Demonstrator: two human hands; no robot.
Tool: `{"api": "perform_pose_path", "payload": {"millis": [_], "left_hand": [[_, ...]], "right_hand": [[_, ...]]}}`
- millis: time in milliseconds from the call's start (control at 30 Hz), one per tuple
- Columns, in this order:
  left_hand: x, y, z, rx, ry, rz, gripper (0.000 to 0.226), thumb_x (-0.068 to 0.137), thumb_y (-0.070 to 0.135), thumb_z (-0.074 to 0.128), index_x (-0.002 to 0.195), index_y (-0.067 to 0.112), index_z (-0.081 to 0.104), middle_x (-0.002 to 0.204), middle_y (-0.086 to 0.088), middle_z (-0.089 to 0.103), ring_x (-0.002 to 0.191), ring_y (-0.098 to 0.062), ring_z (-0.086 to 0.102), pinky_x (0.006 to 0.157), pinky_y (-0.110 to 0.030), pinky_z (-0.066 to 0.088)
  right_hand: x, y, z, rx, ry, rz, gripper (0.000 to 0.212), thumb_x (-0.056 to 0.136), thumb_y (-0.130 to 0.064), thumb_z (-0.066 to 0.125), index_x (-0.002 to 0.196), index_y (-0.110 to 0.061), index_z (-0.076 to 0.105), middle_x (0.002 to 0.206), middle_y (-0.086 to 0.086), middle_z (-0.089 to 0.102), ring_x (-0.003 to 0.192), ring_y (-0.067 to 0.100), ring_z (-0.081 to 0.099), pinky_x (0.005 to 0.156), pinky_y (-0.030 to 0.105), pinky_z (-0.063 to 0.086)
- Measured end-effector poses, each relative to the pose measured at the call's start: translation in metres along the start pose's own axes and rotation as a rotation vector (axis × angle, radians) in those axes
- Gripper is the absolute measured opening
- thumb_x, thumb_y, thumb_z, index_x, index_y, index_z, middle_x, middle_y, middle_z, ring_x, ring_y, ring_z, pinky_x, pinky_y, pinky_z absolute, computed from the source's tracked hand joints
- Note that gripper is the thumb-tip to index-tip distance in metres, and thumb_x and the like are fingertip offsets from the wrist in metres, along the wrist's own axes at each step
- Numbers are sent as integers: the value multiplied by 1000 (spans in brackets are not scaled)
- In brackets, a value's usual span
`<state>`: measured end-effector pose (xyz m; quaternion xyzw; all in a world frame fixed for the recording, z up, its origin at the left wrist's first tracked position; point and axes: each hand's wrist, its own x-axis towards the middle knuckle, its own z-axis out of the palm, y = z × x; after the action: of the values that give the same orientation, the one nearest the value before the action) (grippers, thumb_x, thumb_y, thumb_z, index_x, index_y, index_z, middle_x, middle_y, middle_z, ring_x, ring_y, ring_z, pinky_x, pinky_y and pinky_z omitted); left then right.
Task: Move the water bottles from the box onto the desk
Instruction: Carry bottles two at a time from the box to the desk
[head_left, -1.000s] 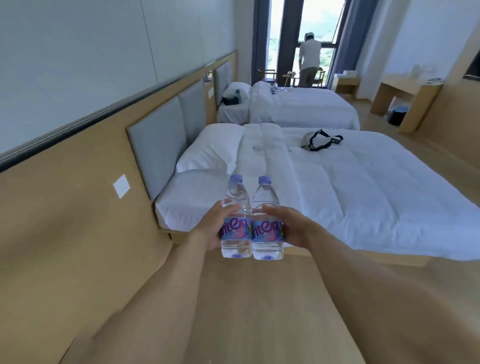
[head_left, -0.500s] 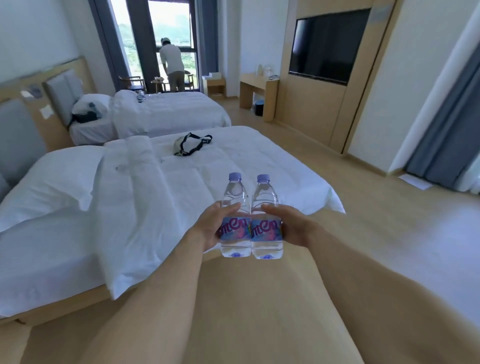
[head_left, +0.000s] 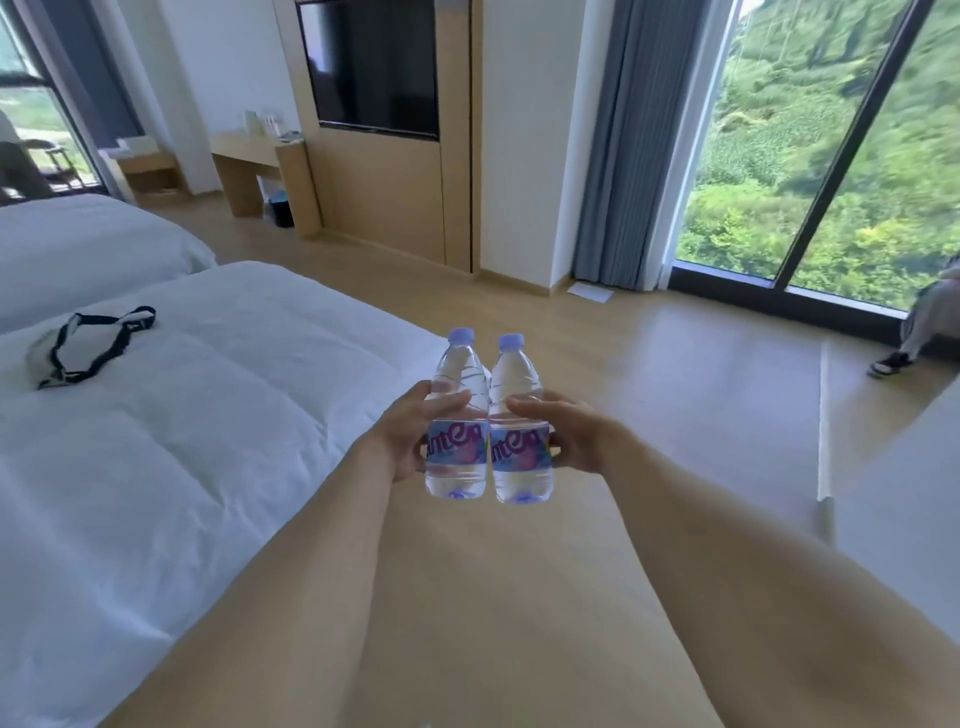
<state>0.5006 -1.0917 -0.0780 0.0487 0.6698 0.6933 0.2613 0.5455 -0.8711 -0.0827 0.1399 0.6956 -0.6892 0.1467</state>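
At the centre of the frame the left hand (head_left: 402, 441) grips the left water bottle (head_left: 457, 415) and the right hand (head_left: 571, 436) grips the right water bottle (head_left: 519, 421). Both bottles are upright, side by side and touching, in the air above the wooden floor (head_left: 675, 374). At the left lies a white bed (head_left: 156, 441) with a black-strapped pouch (head_left: 78, 348) on it, and a second bed (head_left: 78, 244) is behind. The counter (head_left: 260, 156) stands in the upper left, well apart, beside a wall television (head_left: 374, 67). At the upper right there are a grey curtain (head_left: 623, 145) and a big window (head_left: 831, 145). A person's leg and shoe (head_left: 891, 364) are cut off at the right edge. Small things on the counter are too blurred to name.
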Motion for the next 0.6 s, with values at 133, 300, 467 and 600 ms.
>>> {"api": "perform_pose_path", "payload": {"millis": [133, 300, 467, 600], "left_hand": [[61, 6, 14, -4, -61, -24, 49, 90, 32, 73, 129, 14, 51, 106, -4, 76, 82, -21, 76, 70, -41, 61], [145, 21, 13, -14, -109, -52, 51, 84, 33, 79, 126, 15, 55, 105, -5, 75, 83, -22, 75, 83, -54, 59], [232, 49, -3, -10, -179, -86, 35, 84, 30, 79, 110, 17, 59, 105, -9, 71, 94, -30, 70, 93, -55, 52], [297, 75, -4, 25, -226, -101, 21, 82, 28, 77, 97, 24, 63, 98, -7, 70, 92, -31, 68, 89, -51, 53]], "right_hand": [[32, -2, -34, 45, 68, 19, 16, 79, -39, 80, 93, -35, 75, 99, 0, 76, 96, 26, 69, 78, 40, 59], [96, -24, -65, 53, 130, 25, 44, 69, -42, 84, 108, -28, 71, 105, 4, 74, 95, 26, 68, 75, 40, 59], [171, -57, -89, 75, 160, 28, 47, 74, -40, 81, 116, -25, 67, 102, 4, 74, 89, 25, 70, 72, 38, 58], [219, -81, -111, 93, 196, 15, 53, 74, -39, 82, 120, -21, 63, 103, 7, 74, 91, 26, 71, 71, 38, 58]]}}
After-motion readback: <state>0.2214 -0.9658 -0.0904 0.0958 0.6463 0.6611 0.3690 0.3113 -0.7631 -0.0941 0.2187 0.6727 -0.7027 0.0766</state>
